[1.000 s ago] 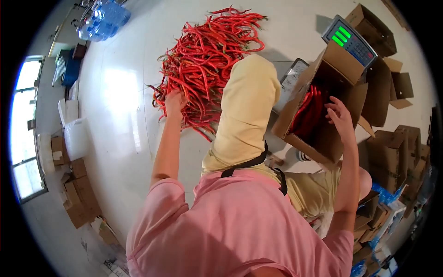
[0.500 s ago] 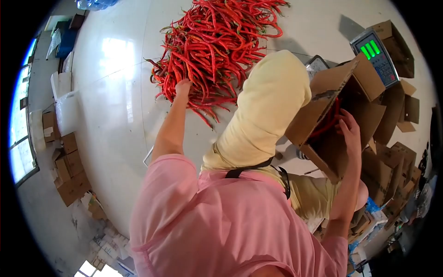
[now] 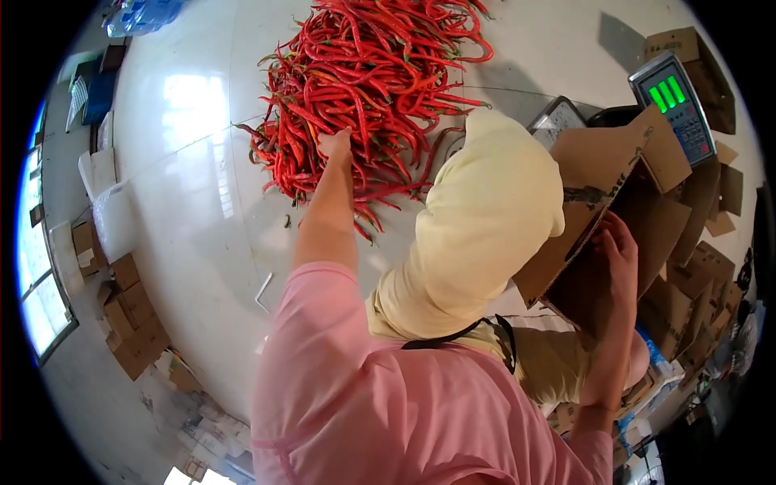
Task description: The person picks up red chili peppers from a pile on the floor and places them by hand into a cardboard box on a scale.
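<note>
My left hand [image 3: 335, 145] reaches into the near side of a big heap of long red chili peppers [image 3: 372, 81] on the floor. Its fingers are curled in among the peppers and partly hidden. At my right, a brown cardboard box [image 3: 570, 222] stands tilted with its flaps raised, against my bent knee [image 3: 493, 178]. My right hand [image 3: 618, 246] is at the mouth of this box, fingers bent over its edge. The bottom of the box is hidden from this angle.
A scale with a green-lit display [image 3: 671, 101] stands beyond the box, its metal platform [image 3: 558, 117] partly covered. More cardboard boxes [image 3: 695, 287] crowd the right. Cartons [image 3: 133, 323] line the left wall. A thin white bent piece [image 3: 263, 293] lies on the floor.
My left hand has shifted right and slightly up within the pepper heap. My right hand has moved slightly down, and the red peppers seen inside the box are now out of sight.
</note>
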Available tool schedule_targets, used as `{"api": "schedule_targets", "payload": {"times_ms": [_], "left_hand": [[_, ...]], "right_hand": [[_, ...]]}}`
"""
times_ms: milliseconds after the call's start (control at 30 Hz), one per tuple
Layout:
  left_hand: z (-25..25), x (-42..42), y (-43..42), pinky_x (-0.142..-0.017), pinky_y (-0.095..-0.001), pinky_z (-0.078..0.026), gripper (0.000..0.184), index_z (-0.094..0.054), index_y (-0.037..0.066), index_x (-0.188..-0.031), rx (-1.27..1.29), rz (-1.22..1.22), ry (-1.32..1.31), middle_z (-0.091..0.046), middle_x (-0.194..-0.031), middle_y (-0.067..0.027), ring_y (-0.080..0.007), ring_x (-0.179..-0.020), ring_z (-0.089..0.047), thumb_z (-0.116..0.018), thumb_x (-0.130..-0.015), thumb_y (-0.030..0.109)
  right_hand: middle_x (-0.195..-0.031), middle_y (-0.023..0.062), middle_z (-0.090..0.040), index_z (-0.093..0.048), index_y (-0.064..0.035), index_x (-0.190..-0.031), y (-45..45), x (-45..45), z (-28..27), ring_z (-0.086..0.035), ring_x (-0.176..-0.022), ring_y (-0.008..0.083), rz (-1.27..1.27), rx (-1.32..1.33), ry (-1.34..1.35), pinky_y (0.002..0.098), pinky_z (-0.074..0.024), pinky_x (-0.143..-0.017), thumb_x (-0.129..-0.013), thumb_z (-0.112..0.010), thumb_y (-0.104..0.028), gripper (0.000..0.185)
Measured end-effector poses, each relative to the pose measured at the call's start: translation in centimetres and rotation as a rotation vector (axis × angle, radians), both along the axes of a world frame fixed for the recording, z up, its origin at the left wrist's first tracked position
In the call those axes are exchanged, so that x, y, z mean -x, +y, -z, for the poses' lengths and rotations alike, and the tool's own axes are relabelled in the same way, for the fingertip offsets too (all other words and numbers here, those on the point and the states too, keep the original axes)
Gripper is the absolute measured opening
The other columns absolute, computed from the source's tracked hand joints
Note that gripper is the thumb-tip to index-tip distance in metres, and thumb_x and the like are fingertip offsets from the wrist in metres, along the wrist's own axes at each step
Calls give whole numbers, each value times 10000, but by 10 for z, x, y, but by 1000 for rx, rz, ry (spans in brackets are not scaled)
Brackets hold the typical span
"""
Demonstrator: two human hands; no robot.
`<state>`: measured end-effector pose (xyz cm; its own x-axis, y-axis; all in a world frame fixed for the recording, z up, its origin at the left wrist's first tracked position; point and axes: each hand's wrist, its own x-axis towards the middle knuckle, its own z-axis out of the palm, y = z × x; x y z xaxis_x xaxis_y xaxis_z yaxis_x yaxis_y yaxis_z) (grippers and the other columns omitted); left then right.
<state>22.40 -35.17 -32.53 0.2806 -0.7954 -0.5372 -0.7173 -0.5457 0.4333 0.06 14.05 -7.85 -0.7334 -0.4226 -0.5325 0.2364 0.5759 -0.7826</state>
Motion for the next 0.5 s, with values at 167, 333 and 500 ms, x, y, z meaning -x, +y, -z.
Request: {"api": "schedule_targets", "payload": {"times_ms": [167, 333, 500], "left_hand": [[18, 3, -9, -885, -416, -455, 736, -420, 21, -1239, -122, -33, -12, -472, -1242, -188, -307, -1105, -501, -780, -660, 299], [16, 16, 13, -731, -430, -449, 294, -491, -27, -1035, 306, -19, 45, -572, -1005, -204, -352, -870, -579, -568, -770, 74], [-6, 29, 36, -708, -440, -437, 241, -485, -21, -1034, 348, 21, 285, -543, -973, -186, -344, -861, -558, -545, -838, 104]], "right_hand": [[-1041, 35, -602, -481, -26, -1240, -8, 2, 0, -562, -861, 106, 31, -19, 6, 242, -448, -741, -917, -486, -104, 332], [-1044, 33, -598, -480, -28, -1243, -6, 0, 2, -564, -866, 108, 62, -11, -22, 242, -448, -747, -921, -497, -137, 340], [-1045, 31, -597, -483, -29, -1241, -5, 1, 4, -566, -871, 108, 66, -3, -15, 241, -448, -749, -921, -507, -157, 345]]}}
